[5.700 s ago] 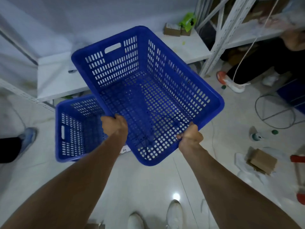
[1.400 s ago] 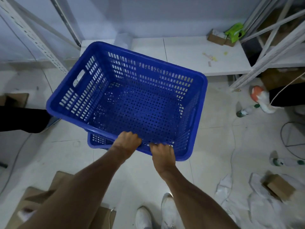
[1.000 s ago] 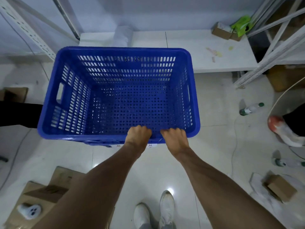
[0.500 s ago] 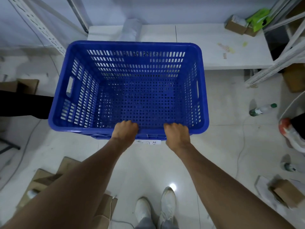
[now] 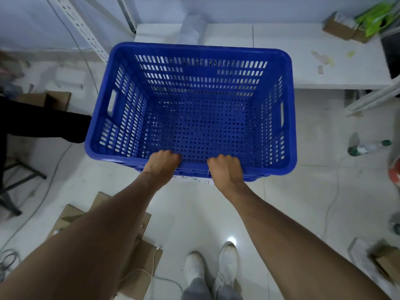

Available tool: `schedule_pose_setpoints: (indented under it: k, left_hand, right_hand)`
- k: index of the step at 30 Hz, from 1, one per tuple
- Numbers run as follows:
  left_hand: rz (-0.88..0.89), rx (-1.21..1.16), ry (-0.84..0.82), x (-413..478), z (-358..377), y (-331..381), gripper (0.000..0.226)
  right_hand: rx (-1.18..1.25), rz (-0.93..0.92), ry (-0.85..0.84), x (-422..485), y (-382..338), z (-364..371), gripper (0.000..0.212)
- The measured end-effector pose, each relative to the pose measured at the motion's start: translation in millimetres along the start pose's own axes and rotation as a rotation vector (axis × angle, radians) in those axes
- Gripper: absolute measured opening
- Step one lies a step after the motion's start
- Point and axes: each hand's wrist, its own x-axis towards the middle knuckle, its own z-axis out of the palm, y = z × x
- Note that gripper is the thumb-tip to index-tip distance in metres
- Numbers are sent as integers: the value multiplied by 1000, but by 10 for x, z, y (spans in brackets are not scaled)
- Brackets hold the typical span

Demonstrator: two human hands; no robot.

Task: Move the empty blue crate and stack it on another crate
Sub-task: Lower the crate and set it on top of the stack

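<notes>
The empty blue crate, perforated on its walls and floor, sits level and squared over a second blue crate, of which only a strip of rim shows below the near edge. My left hand is curled over the near rim left of centre. To its right, my right hand grips the same rim. Whether the upper crate rests fully on the lower one I cannot tell.
A low white platform runs behind the crate, with small cardboard boxes and a green bag at its right end. Flattened cardboard lies near my feet. A person's dark leg is at the left. A bottle lies right.
The crate turned from a skewed tilt to square and level over the lower crate and came down onto it. Both hands stayed on the near rim and spread slightly apart.
</notes>
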Motion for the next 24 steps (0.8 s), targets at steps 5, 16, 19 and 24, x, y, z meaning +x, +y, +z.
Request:
schedule_pose_setpoints:
  k: [5,16,19,24]
  left_hand:
    - [53,-3,24,15,44,-98,23]
    - [58,99,-31,-10,-3,-341,20]
    - [79,88,-29,-21,9,-339,23]
    - [78,107,-22,-7,-37,-350,21]
  right_hand:
    - [-3,15,6,-20,-14,-40,25]
    - [-22,37,12,-39,-24,-27,29]
    - [-26,7,21,-46,-8,-8,31]
    - [-28,-48,27,-46,62,-4,32]
